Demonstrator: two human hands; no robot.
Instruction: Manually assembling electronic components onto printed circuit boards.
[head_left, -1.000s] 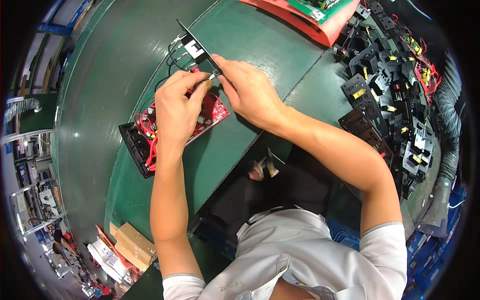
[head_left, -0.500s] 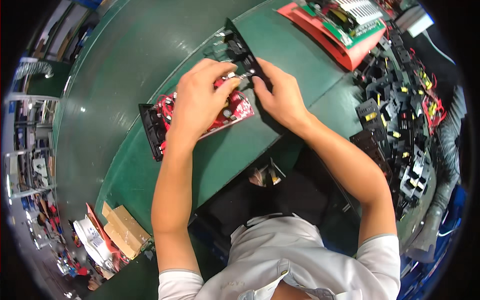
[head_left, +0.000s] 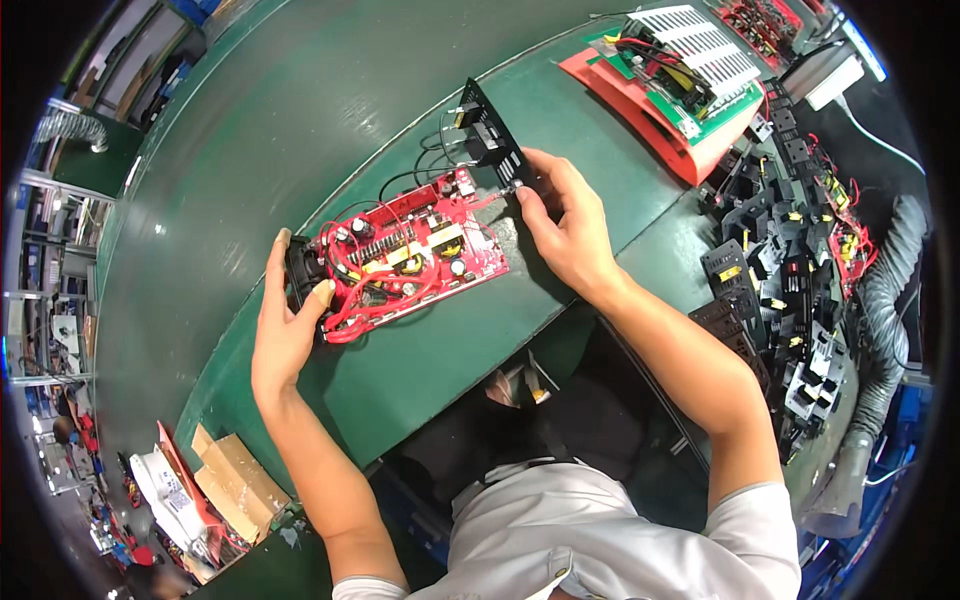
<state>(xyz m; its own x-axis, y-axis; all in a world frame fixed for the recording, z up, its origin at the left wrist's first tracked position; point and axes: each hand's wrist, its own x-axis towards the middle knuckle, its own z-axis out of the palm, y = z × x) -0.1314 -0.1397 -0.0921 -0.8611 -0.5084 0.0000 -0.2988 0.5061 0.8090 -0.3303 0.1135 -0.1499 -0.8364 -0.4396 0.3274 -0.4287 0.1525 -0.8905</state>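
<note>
A red circuit board (head_left: 480,262) lies on the green work table, bearing capacitors, yellow-taped coils and loose red and black wires. My left hand (head_left: 283,335) grips the black end panel (head_left: 298,262) at the board's left end, thumb on the near side and fingers on the far side. At the other end, my right hand (head_left: 572,225) pinches the near end of an upright black panel (head_left: 487,125). Black sockets sit on that panel's inner face, and wires run from it to the board.
At the far right, an orange-red sheet (head_left: 640,115) carries a green circuit board (head_left: 735,103) under a white slotted plate (head_left: 695,45). Several black panels (head_left: 735,270) are heaped along the right side, beside a grey flexible duct (head_left: 885,290). A cardboard box (head_left: 240,485) stands lower left.
My left hand has left the wires near the right-hand panel and moved left onto the left end panel. My right hand keeps the other panel, now slightly nearer to me.
</note>
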